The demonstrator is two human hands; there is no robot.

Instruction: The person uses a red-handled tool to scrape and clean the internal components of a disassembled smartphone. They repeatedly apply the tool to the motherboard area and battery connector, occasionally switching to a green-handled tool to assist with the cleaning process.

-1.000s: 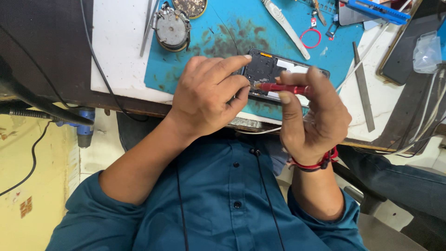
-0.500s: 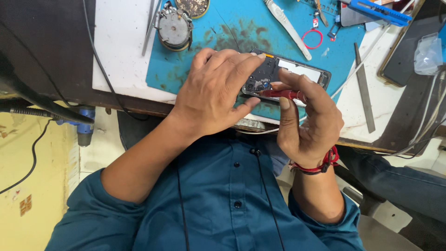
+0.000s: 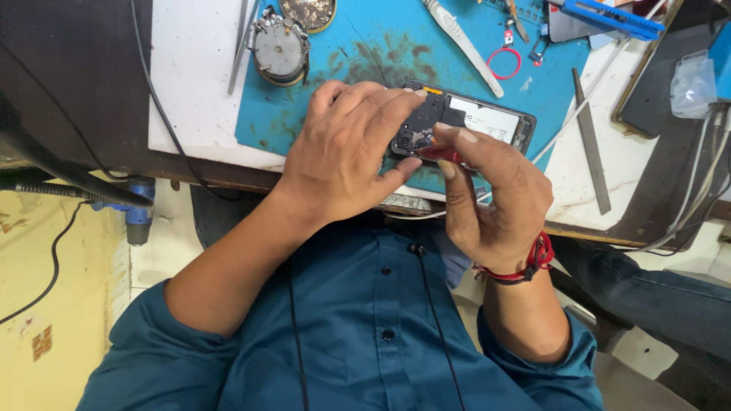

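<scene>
An opened black phone (image 3: 487, 118) with its back off lies on a blue work mat (image 3: 365, 53). My left hand (image 3: 343, 160) covers and grips the phone's left end, fingers over the top and thumb beneath. My right hand (image 3: 495, 205), with a red thread at the wrist, pinches a thin red-handled tool (image 3: 443, 154) between thumb and fingers. The tool's end rests at the phone's camera corner, and its tip is hidden by my fingers.
On the mat are a round metal part (image 3: 279, 49), a white pry stick (image 3: 464, 27), a red ring (image 3: 504, 63) and a blue tool (image 3: 609, 17). A metal file (image 3: 592, 144) and a clear plastic bag (image 3: 693, 84) lie to the right. Cables hang off the bench's left edge.
My right hand has moved left, closer to the left hand, bringing the red tool to the phone's left end. My left fingers have slid a little further over the phone.
</scene>
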